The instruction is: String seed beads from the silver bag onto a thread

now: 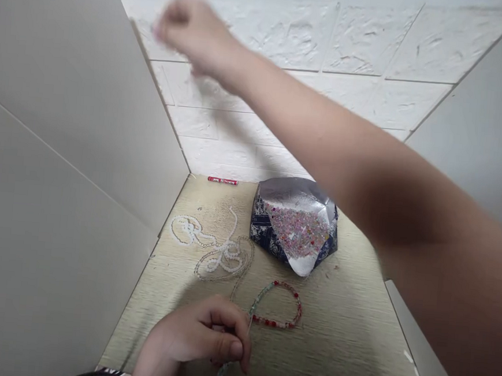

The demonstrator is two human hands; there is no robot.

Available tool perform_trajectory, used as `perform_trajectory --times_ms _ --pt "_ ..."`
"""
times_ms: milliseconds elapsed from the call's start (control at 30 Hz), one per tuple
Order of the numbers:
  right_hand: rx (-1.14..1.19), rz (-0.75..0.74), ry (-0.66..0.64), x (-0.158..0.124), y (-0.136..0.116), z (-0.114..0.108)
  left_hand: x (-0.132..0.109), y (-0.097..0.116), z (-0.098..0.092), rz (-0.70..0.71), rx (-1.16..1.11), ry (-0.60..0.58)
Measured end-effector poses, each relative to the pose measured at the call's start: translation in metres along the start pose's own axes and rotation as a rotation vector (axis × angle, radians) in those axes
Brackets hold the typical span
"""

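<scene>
Near the table's front edge, my left hand (pixel 205 332) is closed in a pinch on a bead strand. A loop of the bead strand (pixel 276 324), red on one side and pale green on the other, extends to the right of its fingers. Small pale blue-green beads (pixel 222 371) show below the fingertips. My right hand (pixel 193 33) is raised high at the upper left, in front of the white wall. Its fingers are pinched together and blurred. Whatever lies between them is too small to make out.
A silver-lined, dark blue patterned pouch (pixel 292 188) holding many small pink beads stands behind the loop. White and clear bead strings (pixel 226 255) lie coiled to its left. A small red tube (pixel 222 180) lies by the back wall. Grey panels (pixel 66 110) enclose both sides.
</scene>
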State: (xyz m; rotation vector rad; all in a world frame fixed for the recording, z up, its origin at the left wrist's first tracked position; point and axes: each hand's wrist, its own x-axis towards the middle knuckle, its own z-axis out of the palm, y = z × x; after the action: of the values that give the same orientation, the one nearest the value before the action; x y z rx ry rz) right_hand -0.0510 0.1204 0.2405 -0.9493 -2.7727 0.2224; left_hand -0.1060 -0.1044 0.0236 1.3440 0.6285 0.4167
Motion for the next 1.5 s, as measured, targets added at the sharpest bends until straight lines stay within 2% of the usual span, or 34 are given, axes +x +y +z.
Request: perform_trajectory --times_ms 100,167,233,300,367,467,567,633,700,800,867,933,1000,1067,1133,1200,1233,1300,1367,1500 --pt "-0.071 -0.076 0.011 -0.007 0.002 0.036 -0.001 0.0 0.0 -0.009 -0.002 0.01" --pt "-0.127 -0.028 -0.062 -0.018 0.004 0.063 -0.001 -0.002 0.0 -0.02 -0.009 0.016" --pt "-0.305 0.003 -0.204 -0.033 0.006 0.09 -0.002 -0.003 -0.001 -0.031 -0.017 0.011" --pt "-0.361 -0.116 -0.344 -0.053 0.005 0.117 -0.002 -0.004 -0.001 -0.03 -0.018 0.001" --pt "-0.444 -0.207 -0.401 -0.076 0.003 0.143 -0.002 -0.005 -0.002 -0.027 -0.02 -0.011" --pt "-0.482 -0.372 -0.413 -0.103 0.002 0.176 -0.003 -0.006 -0.002 -0.03 -0.024 -0.015" --pt "-0.478 -0.481 -0.345 -0.118 0.005 0.196 -0.003 -0.006 -0.002 -0.022 -0.023 -0.014" --pt "-0.453 -0.482 -0.286 -0.123 0.007 0.2 -0.003 -0.003 -0.002 -0.024 -0.03 0.018" --pt "-0.384 -0.42 -0.255 -0.129 0.005 0.199 -0.005 0.001 -0.002 -0.066 -0.011 0.139" --pt "-0.259 -0.307 -0.288 -0.14 -0.01 0.192 -0.01 0.011 -0.001 -0.174 0.15 0.403" --pt "-0.199 -0.251 -0.349 -0.146 -0.027 0.189 -0.014 0.018 0.001 -0.238 0.288 0.457" --pt "-0.154 -0.24 -0.419 -0.15 -0.046 0.189 -0.017 0.022 0.003 -0.287 0.397 0.373" --pt "-0.124 -0.267 -0.46 -0.151 -0.061 0.191 -0.018 0.025 0.006 -0.31 0.474 0.238" --pt "-0.083 -0.281 -0.489 -0.148 -0.068 0.191 -0.018 0.025 0.007 -0.314 0.514 0.15" --pt "-0.02 -0.261 -0.548 -0.142 -0.062 0.186 -0.017 0.023 0.007 -0.317 0.529 0.114" --pt "0.026 -0.213 -0.609 -0.133 -0.045 0.177 -0.017 0.02 0.006 -0.317 0.538 0.112" --pt "0.033 -0.161 -0.58 -0.128 -0.034 0.173 -0.017 0.019 0.005 -0.314 0.54 0.109" --pt "0.085 -0.064 -0.436 -0.119 -0.012 0.168 -0.017 0.017 0.004 -0.309 0.53 0.101" --pt "0.104 0.03 -0.361 -0.113 0.003 0.17 -0.016 0.016 0.003 -0.304 0.51 0.087" --pt "0.064 0.093 -0.335 -0.109 0.003 0.192 -0.012 0.015 0.003 -0.309 0.464 0.085"
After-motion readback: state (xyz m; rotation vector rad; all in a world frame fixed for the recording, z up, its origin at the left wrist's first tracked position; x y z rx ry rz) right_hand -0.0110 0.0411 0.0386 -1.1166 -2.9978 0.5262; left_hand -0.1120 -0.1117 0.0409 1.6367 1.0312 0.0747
